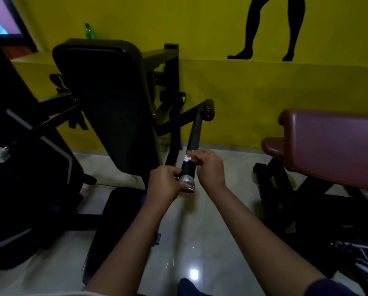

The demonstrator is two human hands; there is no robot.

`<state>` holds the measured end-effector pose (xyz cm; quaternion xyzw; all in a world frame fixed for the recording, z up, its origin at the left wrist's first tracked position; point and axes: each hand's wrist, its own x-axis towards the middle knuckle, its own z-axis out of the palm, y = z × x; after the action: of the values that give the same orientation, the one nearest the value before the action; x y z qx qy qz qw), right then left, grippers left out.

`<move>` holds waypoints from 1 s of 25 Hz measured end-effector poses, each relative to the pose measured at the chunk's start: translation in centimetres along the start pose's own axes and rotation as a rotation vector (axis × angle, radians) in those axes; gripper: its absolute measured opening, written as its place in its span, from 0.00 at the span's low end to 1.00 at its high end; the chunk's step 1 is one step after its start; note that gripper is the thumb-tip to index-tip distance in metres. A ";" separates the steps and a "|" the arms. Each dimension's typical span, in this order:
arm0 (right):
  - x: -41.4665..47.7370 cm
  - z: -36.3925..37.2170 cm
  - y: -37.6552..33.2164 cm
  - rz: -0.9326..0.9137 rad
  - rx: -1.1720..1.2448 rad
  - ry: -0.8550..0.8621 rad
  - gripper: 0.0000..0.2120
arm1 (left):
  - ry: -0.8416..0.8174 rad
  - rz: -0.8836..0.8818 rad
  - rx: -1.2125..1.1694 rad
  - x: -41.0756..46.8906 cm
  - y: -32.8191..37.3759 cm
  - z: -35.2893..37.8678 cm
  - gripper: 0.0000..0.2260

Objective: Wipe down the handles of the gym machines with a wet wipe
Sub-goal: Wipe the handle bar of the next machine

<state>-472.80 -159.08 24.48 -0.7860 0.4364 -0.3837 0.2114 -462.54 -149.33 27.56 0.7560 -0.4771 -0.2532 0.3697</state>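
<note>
Flooring of pale, glossy tile (178,253) fills the lower half of the frame and mirrors a ceiling light as a bright patch near the bottom edge. Behind it, a yellow wall (243,86) runs across the whole upper half, painted at upper right with the black silhouette of two legs (270,28). At the far upper left a dark-framed window or screen (1,18) glows pale; which of the two it is cannot be told.

A green bottle (89,32) stands upright on a ledge at upper left, behind the top of a tall black back pad (106,99). Its contents cannot be made out. A black seat pad (114,221) lies below the back pad, and a maroon padded bench (332,142) sits at the right edge.

The handle (195,137), a black bar, slants from the machine's pivot in mid-frame down to a silver end cap (186,180) at centre. The left grip (165,184) is curled around the bar's lower end at the cap. Just above it, the right grip (208,167) is clamped on a white wet wipe (187,158), pressing it against the bar.
</note>
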 end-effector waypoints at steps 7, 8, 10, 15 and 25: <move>-2.0 -1.6 0.4 -0.431 -0.072 -0.173 0.10 | 0.133 -0.116 0.144 -1.4 1.1 1.0 0.13; -0.7 -1.6 1.0 -0.450 -0.113 -0.219 0.11 | 0.149 -0.128 0.148 -1.5 1.2 1.2 0.13; 2.4 -1.1 0.9 -0.423 -0.321 -0.409 0.13 | 0.170 -0.167 0.152 -1.7 1.5 1.3 0.12; 3.6 -0.5 -2.4 -0.564 -0.538 -0.668 0.11 | 0.207 -0.226 0.213 -1.7 1.9 1.2 0.04; -0.8 0.9 1.8 -0.475 -0.062 -0.128 0.06 | 0.078 -0.178 0.242 -0.7 1.8 0.2 0.16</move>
<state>-473.28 -159.33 22.36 -0.8952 0.2368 -0.3585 0.1183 -463.98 -149.30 28.90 0.8436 -0.4204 -0.1963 0.2703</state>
